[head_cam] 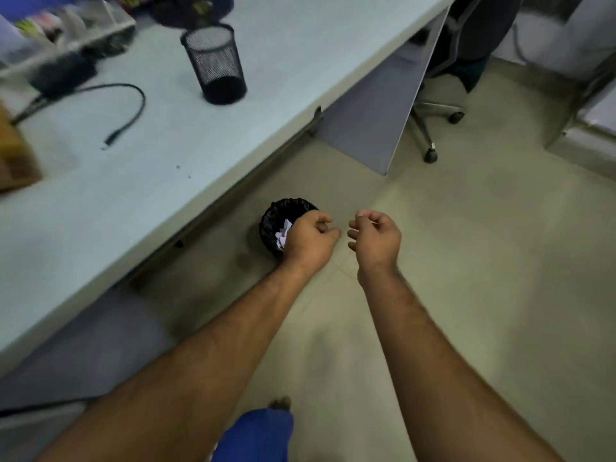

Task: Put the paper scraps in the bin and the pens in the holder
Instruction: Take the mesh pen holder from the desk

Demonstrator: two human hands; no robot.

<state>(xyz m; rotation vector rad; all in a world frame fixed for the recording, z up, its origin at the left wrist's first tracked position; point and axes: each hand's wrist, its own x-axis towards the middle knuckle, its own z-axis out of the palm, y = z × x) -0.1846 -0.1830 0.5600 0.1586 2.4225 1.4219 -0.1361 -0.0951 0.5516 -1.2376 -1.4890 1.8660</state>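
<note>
A small bin (274,217) lined with a black bag stands on the floor by the desk's edge. White crumpled paper scraps (284,235) lie inside it. My left hand (311,240) hovers over the bin's right side with its fingers curled and nothing visible in them. My right hand (376,237) hangs just to the right of the bin over the floor, fingers loosely curled, holding nothing. A black mesh pen holder (216,63) stands upright on the desk; no pens show in it.
The pale desk (140,181) fills the upper left, with a black cable (131,111), a brown box (16,158) and blurred clutter at the back. An office chair (443,105) stands past the desk's side panel. Tiled floor lies to the right.
</note>
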